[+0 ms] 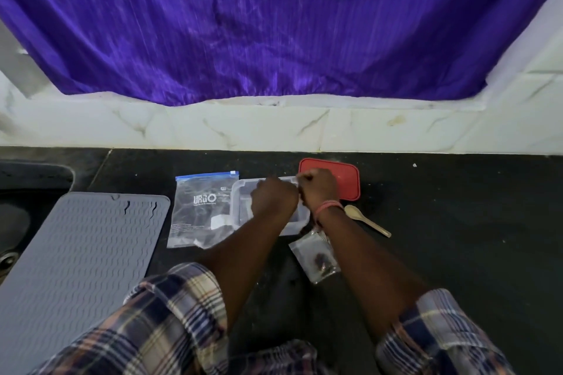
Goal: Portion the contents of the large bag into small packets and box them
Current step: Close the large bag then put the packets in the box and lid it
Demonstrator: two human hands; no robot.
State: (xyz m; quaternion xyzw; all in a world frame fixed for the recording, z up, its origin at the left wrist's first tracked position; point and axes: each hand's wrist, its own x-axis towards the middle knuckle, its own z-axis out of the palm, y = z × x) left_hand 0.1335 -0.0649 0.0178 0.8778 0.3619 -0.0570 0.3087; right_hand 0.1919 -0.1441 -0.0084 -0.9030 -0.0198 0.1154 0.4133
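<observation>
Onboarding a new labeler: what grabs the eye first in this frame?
The purple curtain fills the top half, above a white tiled ledge. On the dark counter, both hands, left hand and right hand, are curled together over a clear box, with a red lid just behind. A large zip bag lies left of the box, a small packet and a spoon to its right.

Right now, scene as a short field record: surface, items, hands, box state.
surface: dark countertop
large bag: clear zip bag, flat, left of the box
box: clear plastic box, open, under both hands
lid: red lid, off, behind and right of the box
spoon: pale spoon, right of the box
small packet: small packet, dark contents, lying near the box
left hand: fingers curled, over the box
right hand: fingers curled, over the box; what the hands hold is unclear
mat: grey ribbed mat, far left
</observation>
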